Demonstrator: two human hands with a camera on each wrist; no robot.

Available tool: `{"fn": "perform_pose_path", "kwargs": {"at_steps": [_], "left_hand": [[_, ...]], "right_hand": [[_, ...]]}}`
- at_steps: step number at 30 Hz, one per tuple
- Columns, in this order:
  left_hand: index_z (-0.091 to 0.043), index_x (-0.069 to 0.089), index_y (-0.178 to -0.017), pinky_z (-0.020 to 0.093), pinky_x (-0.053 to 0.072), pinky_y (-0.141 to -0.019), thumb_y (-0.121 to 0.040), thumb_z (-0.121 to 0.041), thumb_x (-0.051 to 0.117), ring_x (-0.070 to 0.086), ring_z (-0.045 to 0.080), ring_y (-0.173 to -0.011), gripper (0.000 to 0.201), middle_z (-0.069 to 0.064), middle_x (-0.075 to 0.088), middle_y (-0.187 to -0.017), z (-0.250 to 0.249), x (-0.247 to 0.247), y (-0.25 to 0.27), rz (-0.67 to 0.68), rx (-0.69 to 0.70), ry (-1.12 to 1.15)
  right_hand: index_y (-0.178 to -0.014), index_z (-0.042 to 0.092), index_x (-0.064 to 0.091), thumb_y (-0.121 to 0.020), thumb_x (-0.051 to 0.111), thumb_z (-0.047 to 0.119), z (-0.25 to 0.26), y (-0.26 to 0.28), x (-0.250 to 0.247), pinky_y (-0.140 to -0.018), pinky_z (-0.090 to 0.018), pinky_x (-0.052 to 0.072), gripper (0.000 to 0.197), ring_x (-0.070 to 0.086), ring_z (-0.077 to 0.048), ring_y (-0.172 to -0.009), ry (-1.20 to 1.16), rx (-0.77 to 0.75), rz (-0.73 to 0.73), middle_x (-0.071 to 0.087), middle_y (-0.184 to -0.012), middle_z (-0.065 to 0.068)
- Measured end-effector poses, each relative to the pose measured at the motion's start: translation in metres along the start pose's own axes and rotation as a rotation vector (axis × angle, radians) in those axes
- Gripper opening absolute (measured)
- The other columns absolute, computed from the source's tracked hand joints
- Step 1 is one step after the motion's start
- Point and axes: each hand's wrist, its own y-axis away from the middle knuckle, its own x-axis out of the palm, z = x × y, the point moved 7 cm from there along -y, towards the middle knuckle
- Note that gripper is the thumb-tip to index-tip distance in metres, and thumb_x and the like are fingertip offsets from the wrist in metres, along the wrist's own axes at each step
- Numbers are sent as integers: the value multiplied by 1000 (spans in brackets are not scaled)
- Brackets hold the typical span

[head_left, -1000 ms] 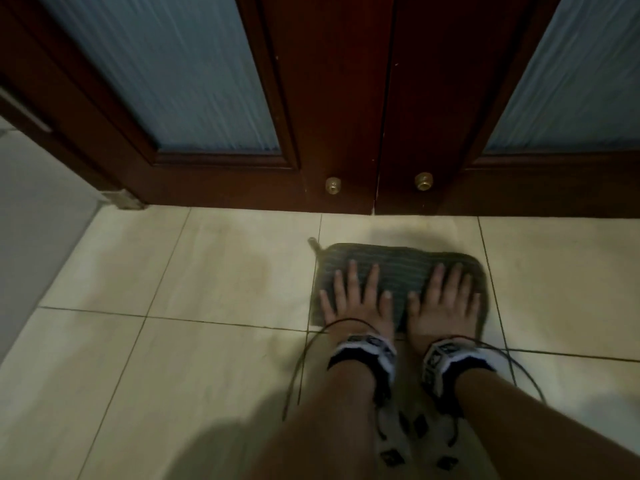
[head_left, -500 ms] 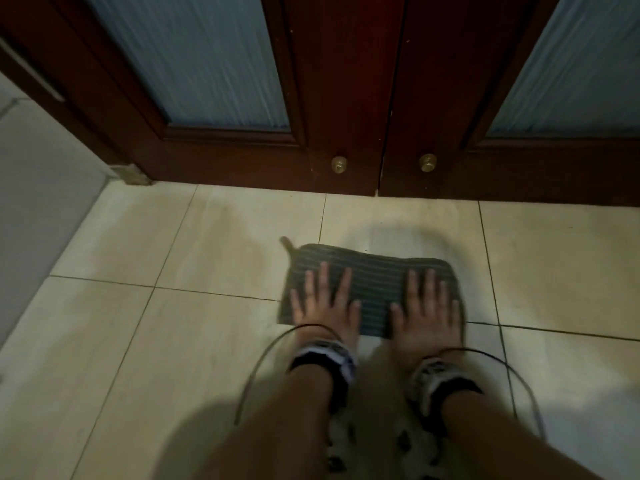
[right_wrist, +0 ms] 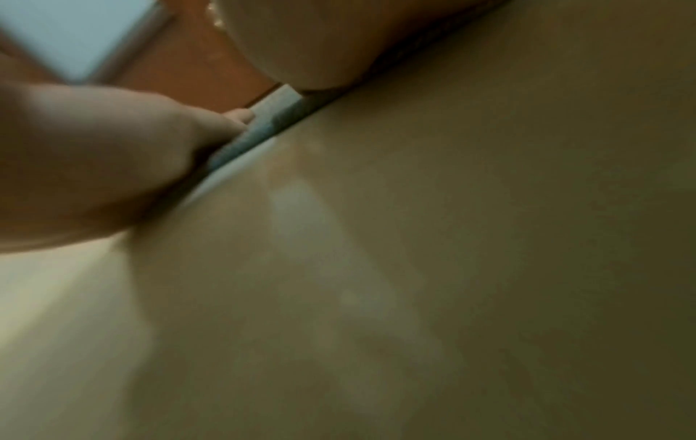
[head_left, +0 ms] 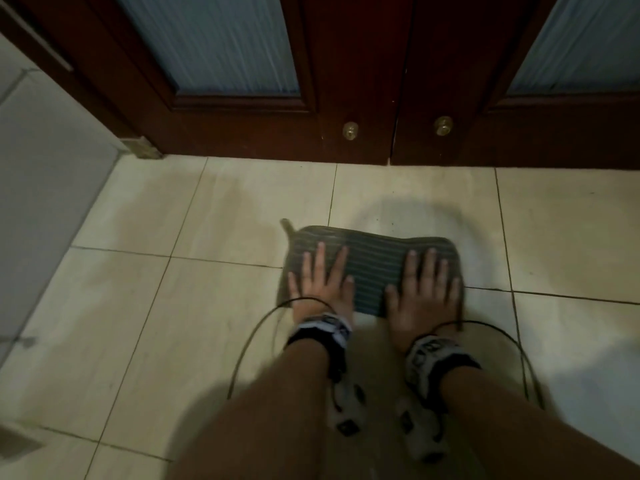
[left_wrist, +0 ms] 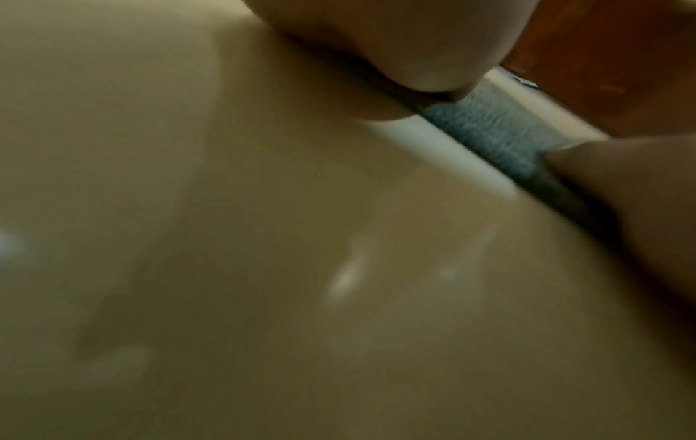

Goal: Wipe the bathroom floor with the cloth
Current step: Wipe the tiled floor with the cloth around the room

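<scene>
A dark grey striped cloth (head_left: 370, 268) lies flat on the beige floor tiles (head_left: 221, 341) in the head view. My left hand (head_left: 320, 282) presses its left half with straight, spread fingers. My right hand (head_left: 424, 289) presses the right half the same way. A small loop sticks out at the cloth's far left corner. In the left wrist view a strip of the cloth (left_wrist: 489, 131) shows between palm and thumb, low over the blurred tile. The right wrist view shows a sliver of the cloth (right_wrist: 260, 131) under the fingers.
Dark red wooden double doors (head_left: 360, 81) with frosted glass panels and two brass knobs (head_left: 350, 130) stand just beyond the cloth. A grey wall (head_left: 41, 188) runs along the left. A damp smear (head_left: 415, 216) marks the tile behind the cloth. Cables (head_left: 256, 337) trail from both wrists.
Both hands have slid the cloth back from the doors toward me and slightly left, across a tile joint, leaving a wet patch on the tile near the doors.
</scene>
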Motion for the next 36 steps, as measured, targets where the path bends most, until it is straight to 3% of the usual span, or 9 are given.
{"fn": "perform_pose_path", "kwargs": {"at_steps": [2,6,10,13,15,19,25,31,36], "left_hand": [[-51,-23,-145,53,-7,-119,-103,-48,14,-20,19,-149,57,-10,-31,-158,54,-2,1,-2,-105,50],[-50,-26,-144,55,-9,-119,-102,-47,17,-23,20,-148,60,-10,-34,-157,86,3,24,-4,-202,96],[-49,-26,-145,52,-14,-115,-92,-56,0,-18,21,-149,60,-7,-34,-156,60,37,78,-94,-335,221],[-38,12,-156,54,9,-112,-90,-51,25,17,29,-145,68,6,14,-164,36,76,150,-107,-497,297],[-34,21,-155,53,19,-105,-83,-50,38,32,31,-136,76,9,26,-160,18,101,189,-78,-622,350],[-34,17,-155,52,9,-113,-78,-47,39,21,30,-146,81,8,13,-163,-6,114,209,-124,-773,504],[-33,14,-156,61,22,-106,-90,-47,30,25,35,-143,69,10,19,-162,16,97,188,-179,-1045,719],[-46,-17,-150,56,-10,-117,-96,-54,16,-22,23,-148,64,-4,-30,-159,106,70,154,-295,-1245,807],[-44,-19,-150,54,-14,-116,-100,-49,23,-24,23,-147,66,-3,-33,-158,141,56,142,-313,-1244,826]], "right_hand": [[-156,17,-6,-89,-2,54,49,13,19,-118,-48,-7,76,-3,-32,-150,2,-99,53,-12,-162,-12],[-156,18,18,-93,22,50,72,31,31,-119,-46,4,71,19,-32,-148,-7,-212,54,14,-162,-12],[-158,25,3,-96,16,54,31,38,30,-118,-38,-6,69,5,-25,-149,138,-461,95,-1,-164,-8],[-156,19,17,-99,13,54,0,60,32,-117,-44,7,67,19,-32,-146,233,-625,166,12,-163,-12],[-155,18,21,-99,11,54,-10,79,35,-118,-45,9,67,25,-34,-144,318,-733,222,14,-162,-12],[-157,21,17,-99,12,57,-7,83,30,-117,-45,10,69,25,-33,-144,370,-828,287,13,-163,-10],[-157,24,14,-99,12,60,75,46,40,-116,-44,8,68,19,-31,-145,404,-1091,355,13,-163,-9],[-153,33,-14,-82,-4,70,215,17,68,-118,-39,-7,81,-6,-25,-151,567,-1291,251,-16,-163,-3],[-154,33,-14,-77,-7,70,250,18,76,-119,-40,-8,85,-11,-24,-150,577,-1296,269,-18,-163,-2]]}}
